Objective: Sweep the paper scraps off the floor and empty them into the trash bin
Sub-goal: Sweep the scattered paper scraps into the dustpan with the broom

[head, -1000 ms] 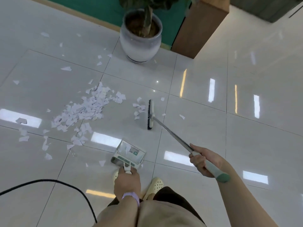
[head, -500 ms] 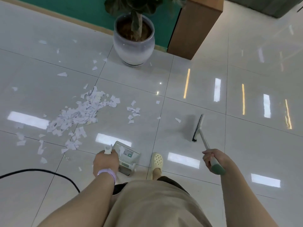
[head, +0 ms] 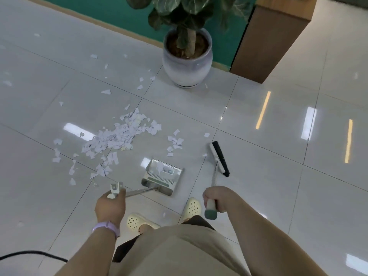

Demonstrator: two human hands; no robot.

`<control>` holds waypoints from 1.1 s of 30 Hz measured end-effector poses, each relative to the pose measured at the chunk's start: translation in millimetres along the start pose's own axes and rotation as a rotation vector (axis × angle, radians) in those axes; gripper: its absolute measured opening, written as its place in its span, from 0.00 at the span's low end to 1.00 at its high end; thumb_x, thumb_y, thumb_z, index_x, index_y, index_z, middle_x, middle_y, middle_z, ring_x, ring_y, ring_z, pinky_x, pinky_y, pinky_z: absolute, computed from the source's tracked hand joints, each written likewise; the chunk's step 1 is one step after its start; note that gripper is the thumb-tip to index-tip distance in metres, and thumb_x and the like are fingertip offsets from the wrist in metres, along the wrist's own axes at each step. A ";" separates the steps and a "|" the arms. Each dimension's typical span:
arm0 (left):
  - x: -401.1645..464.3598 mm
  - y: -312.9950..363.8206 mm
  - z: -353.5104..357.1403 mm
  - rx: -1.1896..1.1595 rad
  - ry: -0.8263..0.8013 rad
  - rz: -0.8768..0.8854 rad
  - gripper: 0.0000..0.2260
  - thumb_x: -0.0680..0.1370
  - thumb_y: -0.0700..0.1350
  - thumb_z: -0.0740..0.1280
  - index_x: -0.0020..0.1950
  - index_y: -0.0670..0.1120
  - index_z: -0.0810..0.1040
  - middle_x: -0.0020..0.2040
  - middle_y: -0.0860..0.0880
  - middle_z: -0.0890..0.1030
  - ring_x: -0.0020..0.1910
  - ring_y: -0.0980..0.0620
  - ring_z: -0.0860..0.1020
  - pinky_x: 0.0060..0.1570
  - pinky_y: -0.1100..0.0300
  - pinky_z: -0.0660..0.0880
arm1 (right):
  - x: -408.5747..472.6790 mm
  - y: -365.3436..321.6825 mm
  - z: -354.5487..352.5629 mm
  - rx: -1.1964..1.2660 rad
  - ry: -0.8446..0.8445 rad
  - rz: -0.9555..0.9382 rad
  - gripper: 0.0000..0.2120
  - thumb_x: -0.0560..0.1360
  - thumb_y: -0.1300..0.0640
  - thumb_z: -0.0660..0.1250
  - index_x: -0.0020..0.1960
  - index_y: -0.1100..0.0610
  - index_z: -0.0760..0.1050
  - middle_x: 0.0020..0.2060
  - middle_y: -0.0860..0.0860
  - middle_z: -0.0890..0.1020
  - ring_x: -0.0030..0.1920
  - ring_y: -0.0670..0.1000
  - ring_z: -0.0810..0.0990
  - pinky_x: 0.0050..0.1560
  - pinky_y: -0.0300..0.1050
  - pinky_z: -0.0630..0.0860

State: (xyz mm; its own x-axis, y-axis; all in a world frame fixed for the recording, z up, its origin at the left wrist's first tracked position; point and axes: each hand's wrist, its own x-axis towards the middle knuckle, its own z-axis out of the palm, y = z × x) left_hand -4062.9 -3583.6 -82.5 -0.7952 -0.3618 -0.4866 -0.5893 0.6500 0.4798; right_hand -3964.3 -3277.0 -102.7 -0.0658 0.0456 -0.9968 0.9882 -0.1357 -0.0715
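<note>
A heap of white paper scraps [head: 119, 136] lies on the glossy tiled floor, with loose pieces scattered around it and a small cluster [head: 175, 143] to its right. My left hand [head: 110, 206] grips the end of the handle of a metal dustpan [head: 162, 177], which sits on the floor near my feet and holds a few scraps. My right hand [head: 216, 198] grips the green-tipped handle of a broom whose head [head: 219, 158] rests on the floor to the right of the small cluster. No trash bin is in view.
A potted plant in a pale ceramic pot [head: 187, 64] stands beyond the scraps, next to a wooden cabinet [head: 268, 36] and a green wall. A black cable [head: 33, 253] runs across the floor at lower left. My feet in cream clogs [head: 139, 221] stand behind the dustpan.
The broom head swung from beside the small scrap cluster out to the right, then came back closer. The dustpan shifted right and its handle now leans left. The view tilted and moved.
</note>
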 end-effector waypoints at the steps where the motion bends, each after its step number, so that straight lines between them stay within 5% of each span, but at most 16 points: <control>1: -3.5 -1.3 -1.1 -0.008 0.013 -0.007 0.16 0.79 0.52 0.69 0.37 0.43 0.79 0.30 0.41 0.78 0.32 0.37 0.78 0.39 0.50 0.77 | 0.3 -9.4 9.9 -0.025 -0.044 0.004 0.05 0.72 0.71 0.60 0.46 0.64 0.70 0.37 0.57 0.74 0.32 0.52 0.74 0.30 0.41 0.72; 6: -18.2 -11.0 -6.8 -0.082 0.084 -0.125 0.12 0.78 0.55 0.70 0.46 0.46 0.83 0.35 0.43 0.80 0.35 0.40 0.79 0.41 0.46 0.82 | 1.0 -73.5 40.7 -0.095 -0.242 -0.046 0.08 0.68 0.72 0.62 0.43 0.61 0.72 0.35 0.56 0.75 0.28 0.51 0.74 0.26 0.40 0.72; 10: -22.9 -9.1 -15.2 -0.080 0.111 -0.102 0.10 0.78 0.53 0.70 0.44 0.47 0.83 0.34 0.44 0.81 0.35 0.41 0.79 0.40 0.44 0.82 | 4.7 -115.8 29.1 -0.027 -0.328 -0.152 0.05 0.67 0.70 0.63 0.35 0.62 0.73 0.21 0.52 0.69 0.19 0.48 0.66 0.22 0.38 0.64; 12: -23.3 -5.8 -20.1 -0.060 0.112 -0.058 0.11 0.78 0.54 0.70 0.43 0.48 0.83 0.33 0.45 0.81 0.34 0.41 0.79 0.39 0.47 0.82 | 3.1 -121.5 14.6 0.092 -0.346 -0.147 0.17 0.74 0.69 0.61 0.28 0.58 0.69 0.20 0.48 0.65 0.18 0.46 0.62 0.17 0.35 0.61; 15: -23.0 0.9 -18.4 -0.058 0.098 -0.006 0.10 0.80 0.52 0.69 0.43 0.48 0.82 0.32 0.46 0.80 0.33 0.44 0.78 0.35 0.55 0.76 | -0.2 -116.7 -14.0 0.292 -0.434 -0.111 0.14 0.75 0.68 0.63 0.35 0.55 0.65 0.24 0.46 0.63 0.19 0.43 0.61 0.16 0.34 0.62; 21: -22.9 23.3 6.2 -0.113 0.102 0.015 0.08 0.81 0.49 0.68 0.46 0.46 0.81 0.35 0.48 0.80 0.34 0.51 0.75 0.33 0.61 0.67 | -9.5 -73.1 -80.9 0.340 -0.289 -0.100 0.16 0.77 0.68 0.61 0.35 0.54 0.63 0.24 0.48 0.65 0.19 0.43 0.62 0.16 0.34 0.61; 25: -22.4 37.9 34.5 -0.140 0.065 0.030 0.08 0.82 0.50 0.66 0.48 0.48 0.81 0.36 0.47 0.81 0.36 0.47 0.78 0.34 0.59 0.69 | -20.5 -37.7 -127.9 0.451 -0.135 -0.093 0.14 0.76 0.70 0.61 0.36 0.57 0.65 0.25 0.51 0.68 0.20 0.47 0.69 0.18 0.35 0.67; 27: -23.0 45.1 50.7 -0.148 0.029 0.039 0.09 0.82 0.50 0.65 0.48 0.47 0.80 0.37 0.47 0.82 0.39 0.43 0.80 0.37 0.56 0.73 | -24.4 -19.2 -143.5 0.556 -0.031 -0.115 0.10 0.75 0.73 0.61 0.40 0.61 0.69 0.31 0.57 0.74 0.32 0.58 0.82 0.28 0.46 0.80; 29: -24.9 53.0 63.2 -0.170 0.009 0.050 0.07 0.82 0.51 0.66 0.49 0.50 0.79 0.39 0.48 0.82 0.41 0.43 0.80 0.42 0.53 0.76 | -27.5 -5.0 -153.9 0.665 0.041 -0.119 0.08 0.75 0.75 0.60 0.47 0.64 0.70 0.39 0.63 0.77 0.41 0.68 0.84 0.38 0.59 0.83; 33: -23.9 60.0 79.6 -0.165 -0.017 0.009 0.08 0.81 0.52 0.67 0.52 0.49 0.80 0.42 0.48 0.83 0.43 0.43 0.80 0.46 0.53 0.76 | -27.0 3.2 -165.5 0.651 0.126 -0.065 0.06 0.78 0.72 0.56 0.50 0.64 0.67 0.37 0.63 0.80 0.20 0.53 0.78 0.21 0.41 0.76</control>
State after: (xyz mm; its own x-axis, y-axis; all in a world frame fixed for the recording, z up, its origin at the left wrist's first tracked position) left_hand -4067.9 -3482.8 -100.2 -0.7991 -0.3442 -0.4929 -0.5984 0.5340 0.5973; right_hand -3936.4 -3114.8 -70.0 -0.0673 0.1837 -0.9807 0.6946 -0.6970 -0.1782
